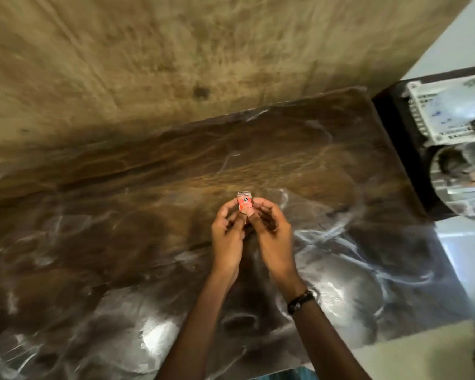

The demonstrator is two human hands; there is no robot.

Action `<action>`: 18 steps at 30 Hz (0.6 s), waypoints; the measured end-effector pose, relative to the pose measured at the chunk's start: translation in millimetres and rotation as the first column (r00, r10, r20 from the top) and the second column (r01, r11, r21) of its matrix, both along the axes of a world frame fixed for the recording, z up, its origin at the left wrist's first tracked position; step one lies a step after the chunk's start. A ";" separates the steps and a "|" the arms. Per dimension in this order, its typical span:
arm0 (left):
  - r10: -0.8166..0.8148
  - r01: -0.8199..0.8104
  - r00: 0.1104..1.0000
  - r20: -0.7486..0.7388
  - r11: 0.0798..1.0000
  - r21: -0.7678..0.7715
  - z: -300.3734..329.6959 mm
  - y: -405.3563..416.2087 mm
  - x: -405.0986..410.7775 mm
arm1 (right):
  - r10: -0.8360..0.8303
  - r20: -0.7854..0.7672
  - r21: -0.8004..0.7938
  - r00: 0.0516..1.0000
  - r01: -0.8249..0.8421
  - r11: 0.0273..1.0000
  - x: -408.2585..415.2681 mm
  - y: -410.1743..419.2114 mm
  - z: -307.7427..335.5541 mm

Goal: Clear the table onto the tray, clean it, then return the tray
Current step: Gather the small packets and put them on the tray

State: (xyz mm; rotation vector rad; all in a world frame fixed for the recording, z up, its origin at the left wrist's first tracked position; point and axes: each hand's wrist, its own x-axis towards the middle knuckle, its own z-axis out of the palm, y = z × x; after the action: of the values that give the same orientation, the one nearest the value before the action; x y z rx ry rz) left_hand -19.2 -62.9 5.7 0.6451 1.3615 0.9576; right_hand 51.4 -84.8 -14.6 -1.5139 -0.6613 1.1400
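grip: left hand [226, 231] and right hand [272, 229] both pinching a small red printed foil sachet [244, 205] | why: likely lifted as litter, raised above the glossy brown marbled desk [93, 242] | position: sachet between both sets of fingertips, top edge poking out | tray: probably the dark one [395, 149] at right, well apart

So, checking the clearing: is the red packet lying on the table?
No, both hands hold the red packet above the table.
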 end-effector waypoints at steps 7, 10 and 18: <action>-0.126 0.123 0.990 0.056 0.991 0.051 11.6 -12.2 144.8 | -0.016 -0.066 -0.047 0.998 0.013 0.999 158.1 -14.7 34.6; -0.228 0.222 0.972 0.060 0.971 0.091 14.7 -17.3 218.2 | -0.025 -0.003 -0.040 1.000 0.025 0.999 234.8 -29.0 49.7; -0.476 0.509 0.861 -0.179 0.821 0.258 12.6 -47.0 391.1 | -0.181 0.000 -0.039 0.983 0.181 0.983 404.9 -74.9 60.5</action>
State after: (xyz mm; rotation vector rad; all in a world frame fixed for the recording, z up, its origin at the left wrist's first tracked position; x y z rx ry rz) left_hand 371.9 -109.9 18.2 1.2312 1.0621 0.7090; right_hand 456.3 -159.7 45.9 -1.5711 -0.4900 1.0215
